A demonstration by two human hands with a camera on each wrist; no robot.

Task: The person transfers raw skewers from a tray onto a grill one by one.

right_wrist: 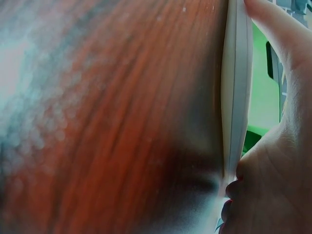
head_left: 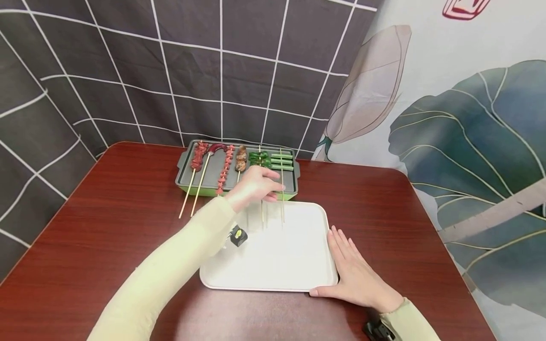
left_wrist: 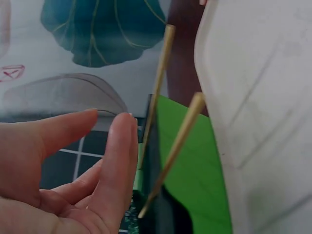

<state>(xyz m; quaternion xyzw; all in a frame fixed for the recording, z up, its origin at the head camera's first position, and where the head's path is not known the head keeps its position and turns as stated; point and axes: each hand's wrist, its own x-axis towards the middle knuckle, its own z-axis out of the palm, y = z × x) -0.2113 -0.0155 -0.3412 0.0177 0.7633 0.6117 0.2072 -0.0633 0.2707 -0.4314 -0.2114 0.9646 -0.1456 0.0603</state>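
My left hand (head_left: 255,183) reaches over the front of a grey grill pan (head_left: 213,179) with a green base. Its thumb and fingers are apart, and the fingertips overlap the stick of the green-strip skewer (head_left: 283,203) in the head view. In the left wrist view nothing lies between thumb and fingers; two wooden sticks (left_wrist: 176,148) stand beside them. Partly behind that hand is a skewer of dark green leafy pieces (head_left: 260,158). My right hand (head_left: 358,274) rests against the near right corner of a white tray (head_left: 281,260), fingers straight along its side, thumb at the front edge.
Left on the pan lie a red meat skewer (head_left: 198,157), a dark red curved piece on a stick (head_left: 216,148), a skewer of small red pieces (head_left: 226,168) and a browned meat skewer (head_left: 241,158). Some sticks overhang the pan's front. A gridded dark cloth (head_left: 192,71) hangs behind the table.
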